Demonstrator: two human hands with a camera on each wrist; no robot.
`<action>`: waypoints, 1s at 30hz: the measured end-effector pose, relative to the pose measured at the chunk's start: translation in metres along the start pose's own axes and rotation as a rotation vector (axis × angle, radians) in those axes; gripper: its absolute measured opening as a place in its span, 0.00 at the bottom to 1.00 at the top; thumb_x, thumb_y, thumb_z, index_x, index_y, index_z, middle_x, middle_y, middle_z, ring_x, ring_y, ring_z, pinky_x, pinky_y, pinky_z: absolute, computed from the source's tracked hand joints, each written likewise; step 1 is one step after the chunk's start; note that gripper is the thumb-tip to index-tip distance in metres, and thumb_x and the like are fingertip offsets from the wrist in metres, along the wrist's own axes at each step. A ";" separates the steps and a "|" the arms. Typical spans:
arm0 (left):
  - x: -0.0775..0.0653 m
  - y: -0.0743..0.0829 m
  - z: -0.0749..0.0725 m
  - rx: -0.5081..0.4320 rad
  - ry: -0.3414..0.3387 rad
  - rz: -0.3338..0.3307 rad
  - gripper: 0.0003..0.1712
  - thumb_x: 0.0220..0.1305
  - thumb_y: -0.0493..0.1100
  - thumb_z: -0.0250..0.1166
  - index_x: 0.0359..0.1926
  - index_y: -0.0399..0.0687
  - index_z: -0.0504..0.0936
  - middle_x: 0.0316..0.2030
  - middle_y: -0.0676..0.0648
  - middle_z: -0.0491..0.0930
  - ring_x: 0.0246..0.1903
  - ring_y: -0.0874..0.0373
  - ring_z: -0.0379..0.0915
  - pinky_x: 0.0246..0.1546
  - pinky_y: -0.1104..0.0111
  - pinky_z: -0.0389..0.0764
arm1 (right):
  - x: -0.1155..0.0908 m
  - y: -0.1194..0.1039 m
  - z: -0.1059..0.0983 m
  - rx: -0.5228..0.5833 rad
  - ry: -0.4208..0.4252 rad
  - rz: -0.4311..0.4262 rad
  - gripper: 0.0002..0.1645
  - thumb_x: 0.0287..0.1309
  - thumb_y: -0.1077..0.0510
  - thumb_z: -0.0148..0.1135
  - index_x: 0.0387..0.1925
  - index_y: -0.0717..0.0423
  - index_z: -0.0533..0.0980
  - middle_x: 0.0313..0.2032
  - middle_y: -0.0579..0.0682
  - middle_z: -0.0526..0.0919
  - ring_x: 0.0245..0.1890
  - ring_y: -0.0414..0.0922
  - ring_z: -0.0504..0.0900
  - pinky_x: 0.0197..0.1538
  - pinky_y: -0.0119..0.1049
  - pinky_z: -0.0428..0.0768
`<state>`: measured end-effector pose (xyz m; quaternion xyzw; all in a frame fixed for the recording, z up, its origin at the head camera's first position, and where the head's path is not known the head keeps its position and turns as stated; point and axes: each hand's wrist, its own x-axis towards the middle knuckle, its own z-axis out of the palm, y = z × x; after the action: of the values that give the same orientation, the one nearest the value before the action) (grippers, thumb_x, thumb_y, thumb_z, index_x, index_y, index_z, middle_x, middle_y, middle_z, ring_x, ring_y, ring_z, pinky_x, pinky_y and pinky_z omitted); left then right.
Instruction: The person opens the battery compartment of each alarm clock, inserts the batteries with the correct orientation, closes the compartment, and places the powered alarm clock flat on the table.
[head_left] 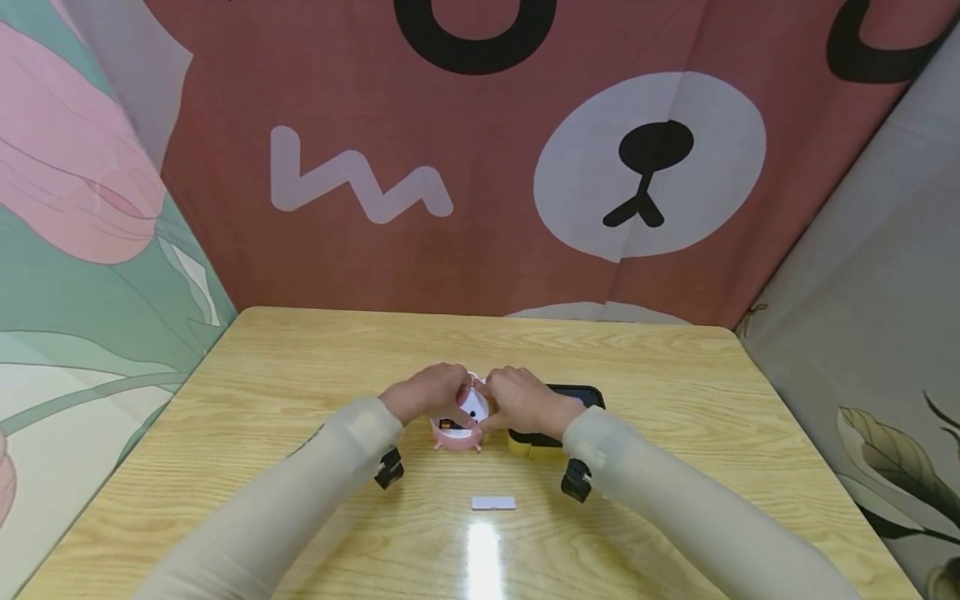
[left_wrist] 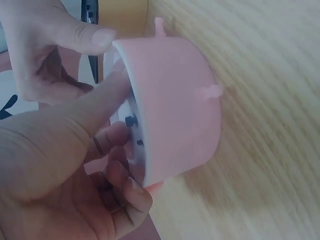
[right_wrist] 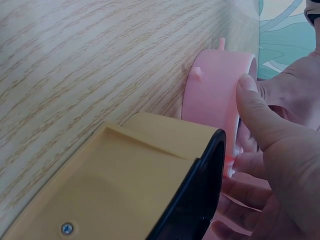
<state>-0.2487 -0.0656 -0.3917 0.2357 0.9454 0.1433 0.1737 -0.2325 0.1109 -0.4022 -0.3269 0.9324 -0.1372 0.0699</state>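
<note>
Left hand (head_left: 431, 393) and right hand (head_left: 522, 398) grip the pink clock (left_wrist: 175, 105), centre frame. White strip (head_left: 493, 503), lower centre — apparently its cover — lies unfitted.

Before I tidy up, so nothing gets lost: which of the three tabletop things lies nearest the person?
The small white strip, lying by itself; the pink clock and the yellow-black box both sit farther back.

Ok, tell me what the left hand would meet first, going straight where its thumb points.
The round pink device, on its recessed back: the left hand has its thumb inside the rim, with little or no gap; exact contact is unclear.
</note>
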 end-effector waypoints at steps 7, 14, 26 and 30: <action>0.003 -0.004 0.004 -0.004 0.022 0.032 0.24 0.49 0.52 0.82 0.23 0.46 0.73 0.23 0.53 0.71 0.27 0.59 0.65 0.28 0.72 0.65 | 0.000 0.000 0.000 -0.006 0.001 -0.006 0.22 0.52 0.41 0.77 0.24 0.50 0.76 0.21 0.44 0.73 0.21 0.39 0.67 0.25 0.30 0.64; 0.005 -0.019 0.001 -0.053 -0.027 0.159 0.20 0.53 0.44 0.80 0.25 0.40 0.76 0.23 0.53 0.68 0.27 0.60 0.64 0.31 0.73 0.66 | 0.000 0.000 0.000 0.001 -0.002 0.002 0.24 0.50 0.40 0.78 0.25 0.51 0.75 0.22 0.45 0.73 0.22 0.39 0.67 0.25 0.30 0.63; -0.001 -0.025 -0.014 -0.094 -0.197 0.234 0.15 0.50 0.27 0.74 0.34 0.43 0.78 0.30 0.49 0.72 0.33 0.59 0.65 0.35 0.71 0.67 | 0.002 0.001 0.000 0.017 -0.035 0.037 0.25 0.48 0.38 0.77 0.25 0.52 0.76 0.23 0.44 0.73 0.22 0.38 0.67 0.26 0.31 0.64; -0.003 -0.021 -0.015 -0.061 -0.184 0.252 0.15 0.50 0.28 0.75 0.33 0.42 0.77 0.30 0.47 0.72 0.33 0.59 0.65 0.36 0.71 0.67 | 0.001 0.002 0.000 0.009 -0.026 0.025 0.24 0.49 0.39 0.77 0.23 0.50 0.75 0.23 0.44 0.74 0.23 0.38 0.67 0.26 0.31 0.64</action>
<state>-0.2611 -0.0880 -0.3849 0.3590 0.8837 0.1702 0.2473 -0.2345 0.1112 -0.4031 -0.3168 0.9348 -0.1362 0.0852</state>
